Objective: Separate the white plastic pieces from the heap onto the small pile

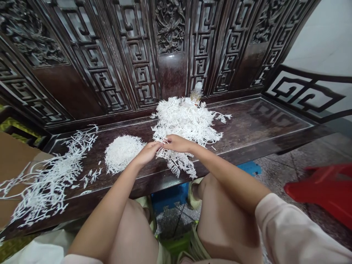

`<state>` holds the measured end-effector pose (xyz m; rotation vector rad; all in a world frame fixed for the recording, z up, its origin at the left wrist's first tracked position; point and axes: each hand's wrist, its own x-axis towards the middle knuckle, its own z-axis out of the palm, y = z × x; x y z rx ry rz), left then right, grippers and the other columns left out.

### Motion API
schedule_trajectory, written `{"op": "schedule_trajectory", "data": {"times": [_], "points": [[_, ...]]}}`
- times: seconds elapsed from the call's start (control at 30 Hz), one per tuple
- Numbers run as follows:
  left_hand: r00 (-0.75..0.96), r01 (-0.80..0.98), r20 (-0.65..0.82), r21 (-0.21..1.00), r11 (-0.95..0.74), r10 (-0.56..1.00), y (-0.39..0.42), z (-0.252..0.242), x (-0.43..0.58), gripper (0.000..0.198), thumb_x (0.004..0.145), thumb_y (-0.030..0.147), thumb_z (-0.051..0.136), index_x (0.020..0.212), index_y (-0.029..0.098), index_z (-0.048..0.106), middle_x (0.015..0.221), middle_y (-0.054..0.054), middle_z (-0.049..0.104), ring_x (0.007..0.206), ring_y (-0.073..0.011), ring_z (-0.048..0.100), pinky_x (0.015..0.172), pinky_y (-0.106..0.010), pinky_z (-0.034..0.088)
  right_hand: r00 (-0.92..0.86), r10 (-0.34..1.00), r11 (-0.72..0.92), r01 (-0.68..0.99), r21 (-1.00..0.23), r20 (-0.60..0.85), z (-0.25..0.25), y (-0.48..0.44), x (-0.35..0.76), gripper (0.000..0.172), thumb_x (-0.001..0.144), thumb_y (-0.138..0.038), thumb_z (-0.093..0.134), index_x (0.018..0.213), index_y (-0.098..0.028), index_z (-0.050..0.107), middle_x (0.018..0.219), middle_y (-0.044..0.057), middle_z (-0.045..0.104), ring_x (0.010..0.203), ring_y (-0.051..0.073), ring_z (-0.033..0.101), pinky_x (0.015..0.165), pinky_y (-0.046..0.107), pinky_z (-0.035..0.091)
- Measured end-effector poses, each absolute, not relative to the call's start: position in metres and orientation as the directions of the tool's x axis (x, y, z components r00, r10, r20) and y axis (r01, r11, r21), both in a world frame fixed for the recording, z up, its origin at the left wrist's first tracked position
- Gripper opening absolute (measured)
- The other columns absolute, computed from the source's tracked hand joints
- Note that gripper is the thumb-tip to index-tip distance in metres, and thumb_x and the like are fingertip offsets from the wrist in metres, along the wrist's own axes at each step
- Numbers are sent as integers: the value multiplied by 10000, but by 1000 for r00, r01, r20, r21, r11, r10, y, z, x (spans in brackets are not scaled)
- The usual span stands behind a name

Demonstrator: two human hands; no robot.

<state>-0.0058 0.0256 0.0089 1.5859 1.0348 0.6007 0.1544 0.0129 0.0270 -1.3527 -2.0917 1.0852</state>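
My fingers (pixel 158 146) pinched shut on a white branching sprig (pixel 178 165)
My left hand (pixel 147 154) and right hand (pixel 178 143) hold it over the dark carved wooden bench (pixel 247 124), beside a heap of sprigs (pixel 181 117) and a round white bundle (pixel 122 154).

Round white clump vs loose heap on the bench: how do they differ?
The round clump is smaller than the loose heap. The clump is dense and dome-shaped; the heap is an open tangle. The clump's outline is fairly even; the heap has sprigs sticking out. Both are white, fine-branched, and lie on the dark wooden bench.

carved bench (pixel 242 119): glossy dark wood | branching sprigs (pixel 181 121): matt white plastic | stool (pixel 321 189): glossy red plastic | sleeve (pixel 299 234): pale cloth
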Motion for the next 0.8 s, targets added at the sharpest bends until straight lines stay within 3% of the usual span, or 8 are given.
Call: {"op": "schedule_trajectory", "data": {"times": [0.17,0.33,0.47,0.63,0.73,0.8], "points": [[491,317,-107,946,-64,865,25,13,-6,267,735,382,397,623,162,500,583,22,435,604,-112,392,580,-224,319,-442,896,199,489,-849,-44,27,14,153,167,680,-290,477,639,-129,496,581,-32,415,566,71,359,533,199,276],[500,364,-69,921,-137,863,25,21,-12,269,751,378,370,648,160,491,611,21,442,620,-111,401,593,-226,316,-441,898,198,385,-901,9,26,14,149,219,678,-327,490,589,-127,498,543,-40,395,543,64,340,528,198,268],[524,403,-58,896,-187,850,23,22,-12,272,747,367,366,588,162,450,565,29,409,574,-105,387,563,-229,304,-380,925,162,434,-886,-17,24,11,143,227,670,-297,471,514,-143,412,497,-55,308,498,54,283,490,198,233],[457,384,-67,915,-128,887,25,21,-11,227,698,320,391,552,159,459,538,22,435,544,-106,397,550,-233,324,-290,957,215,648,-731,25,22,12,140,213,675,-291,453,524,-153,396,512,-37,343,525,72,330,505,208,241],[291,235,42,965,-114,956,31,29,-24,188,665,256,355,543,160,462,575,0,485,588,-117,451,601,-239,369,-127,991,87,832,-548,-35,15,23,158,195,678,-301,465,561,-156,411,545,-12,402,535,91,359,508,223,243],[126,174,126,974,-147,984,37,33,-40,172,654,248,346,549,166,455,595,-5,495,616,-121,476,637,-241,387,-67,991,-3,858,-514,-118,7,32,174,194,701,-296,447,572,-159,400,552,-6,402,524,93,359,501,228,240]]}}
